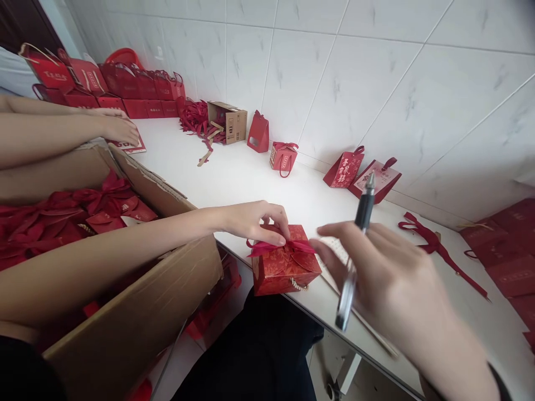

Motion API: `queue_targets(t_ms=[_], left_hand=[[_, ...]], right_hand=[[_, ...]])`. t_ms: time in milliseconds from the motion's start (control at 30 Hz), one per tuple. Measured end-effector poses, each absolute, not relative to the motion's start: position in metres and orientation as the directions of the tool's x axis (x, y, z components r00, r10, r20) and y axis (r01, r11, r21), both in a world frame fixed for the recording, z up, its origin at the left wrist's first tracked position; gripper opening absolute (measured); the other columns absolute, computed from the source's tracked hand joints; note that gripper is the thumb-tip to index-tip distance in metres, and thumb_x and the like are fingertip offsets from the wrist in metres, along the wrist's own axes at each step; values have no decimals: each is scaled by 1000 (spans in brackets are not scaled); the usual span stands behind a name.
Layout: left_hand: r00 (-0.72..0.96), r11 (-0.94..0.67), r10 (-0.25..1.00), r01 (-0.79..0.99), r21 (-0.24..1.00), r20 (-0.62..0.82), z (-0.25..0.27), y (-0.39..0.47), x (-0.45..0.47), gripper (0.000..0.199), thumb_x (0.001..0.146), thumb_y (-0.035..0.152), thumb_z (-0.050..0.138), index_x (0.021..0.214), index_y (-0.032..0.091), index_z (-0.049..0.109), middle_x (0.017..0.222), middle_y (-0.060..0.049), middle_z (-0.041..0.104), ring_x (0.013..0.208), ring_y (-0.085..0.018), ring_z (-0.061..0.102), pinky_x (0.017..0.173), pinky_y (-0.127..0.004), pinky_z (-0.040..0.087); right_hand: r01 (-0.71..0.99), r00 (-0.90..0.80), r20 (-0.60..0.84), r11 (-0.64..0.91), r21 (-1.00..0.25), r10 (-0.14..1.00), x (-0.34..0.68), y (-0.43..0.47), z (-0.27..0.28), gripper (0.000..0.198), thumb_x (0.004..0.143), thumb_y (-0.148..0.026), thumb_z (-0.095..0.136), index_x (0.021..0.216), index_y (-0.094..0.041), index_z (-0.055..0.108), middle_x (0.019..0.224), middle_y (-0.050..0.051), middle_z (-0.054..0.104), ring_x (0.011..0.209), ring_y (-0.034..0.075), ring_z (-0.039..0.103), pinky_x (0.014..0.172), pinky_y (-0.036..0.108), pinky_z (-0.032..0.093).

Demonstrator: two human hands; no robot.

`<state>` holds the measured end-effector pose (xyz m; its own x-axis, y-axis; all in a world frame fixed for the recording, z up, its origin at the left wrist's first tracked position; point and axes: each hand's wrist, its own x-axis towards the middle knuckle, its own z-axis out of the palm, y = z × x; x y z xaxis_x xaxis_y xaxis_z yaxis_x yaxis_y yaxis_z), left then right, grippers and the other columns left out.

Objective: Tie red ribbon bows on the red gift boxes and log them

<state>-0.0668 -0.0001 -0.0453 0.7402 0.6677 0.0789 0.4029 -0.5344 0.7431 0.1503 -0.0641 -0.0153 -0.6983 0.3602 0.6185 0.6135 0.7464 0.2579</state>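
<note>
Red patterned gift box (292,270) — sat at the counter (175,167) edge, five o'clock from the nearer left hand (261,220), which pinched its magenta satin ribbon (303,246); right hand (388,267) clasped a pen (363,214).

table (234,178): white top | wall (376,100): pale marbled tile, behind table | dark panel (27,22): beyond table's left end | floor (183,356): pale, below table

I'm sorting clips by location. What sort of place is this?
Probably a small packing workroom for gift boxes. A ribboned red box sits under the left hand, a large cardboard carton holds more red ribboned packages, and red gift bags stand massed on the white table.
</note>
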Motion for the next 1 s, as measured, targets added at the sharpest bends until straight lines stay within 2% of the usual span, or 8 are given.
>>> queue_targets(t_ms=[100, 167, 300, 433, 533, 700, 867, 1000], left_hand=[[745, -560, 661, 408, 721, 92, -47, 1, -67, 13, 75, 22, 60, 85, 18, 68, 92, -3, 58, 85, -12, 53, 74, -23, 40], [745, -560, 660, 402, 725, 97, -49, 2, -67, 15, 76, 19, 58, 86, 18, 68, 93, -3, 57, 84, -11, 53, 74, -22, 40], [721, -519, 690, 433, 737, 63, -49, 2, -66, 16, 77, 18, 56, 86, 17, 69, 94, -3, 57, 82, -11, 55, 74, -23, 42], [721, -509, 691, 439, 741, 48, -48, 1, -66, 16, 76, 17, 56, 86, 16, 69, 93, -4, 56, 82, -12, 54, 75, -23, 42], [719, -530, 691, 440, 725, 69, -48, 1, -65, 15, 74, 16, 57, 85, 16, 68, 94, -4, 57, 83, -11, 54, 75, -24, 42], [718, -537, 692, 439, 720, 79, -48, 1, -65, 14, 75, 16, 57, 84, 17, 68, 94, -3, 57, 85, -11, 54, 77, -24, 41], [720, -533, 690, 438, 724, 72, -50, 2, -65, 15, 74, 18, 59, 86, 18, 68, 95, -3, 56, 86, -12, 53, 79, -25, 40], [722, -550, 686, 435, 713, 88, -50, 1, -64, 13, 76, 21, 59, 84, 18, 68, 92, -3, 56, 86, -12, 53, 79, -25, 40]], right_hand=[[430, -750, 613, 887, 166, 249, 130, -72, -32, 24, 95, -20, 43, 76, -13, 57, 64, 4, 53, 60, 16, 51, 56, 26, 41], [388, -773, 595, 906, 169, 221, 118, -75, -48, 25, 95, -20, 44, 77, -11, 58, 70, 8, 57, 71, 20, 56, 63, 29, 45], [425, -780, 591, 868, 257, 207, 104, -76, -76, 18, 92, -16, 46, 86, -7, 60, 82, 16, 61, 87, 28, 56, 68, 36, 46], [476, -781, 584, 816, 327, 222, 101, -77, -91, 19, 87, -6, 44, 100, -5, 57, 89, 19, 60, 86, 31, 54, 66, 39, 43], [470, -753, 625, 833, 293, 205, 99, -76, -93, 25, 88, -2, 36, 102, -6, 57, 88, 18, 60, 82, 29, 55, 64, 37, 41], [482, -711, 663, 848, 219, 233, 97, -78, -92, 32, 89, -1, 28, 104, -7, 56, 93, 18, 59, 97, 31, 51, 73, 40, 39], [515, -717, 649, 821, 245, 256, 97, -80, -93, 33, 87, -2, 29, 98, -7, 60, 88, 17, 59, 78, 27, 51, 60, 34, 33], [462, -701, 689, 854, 238, 187, 99, -78, -92, 31, 85, -2, 33, 86, -9, 63, 73, 12, 58, 71, 24, 50, 60, 34, 30]])
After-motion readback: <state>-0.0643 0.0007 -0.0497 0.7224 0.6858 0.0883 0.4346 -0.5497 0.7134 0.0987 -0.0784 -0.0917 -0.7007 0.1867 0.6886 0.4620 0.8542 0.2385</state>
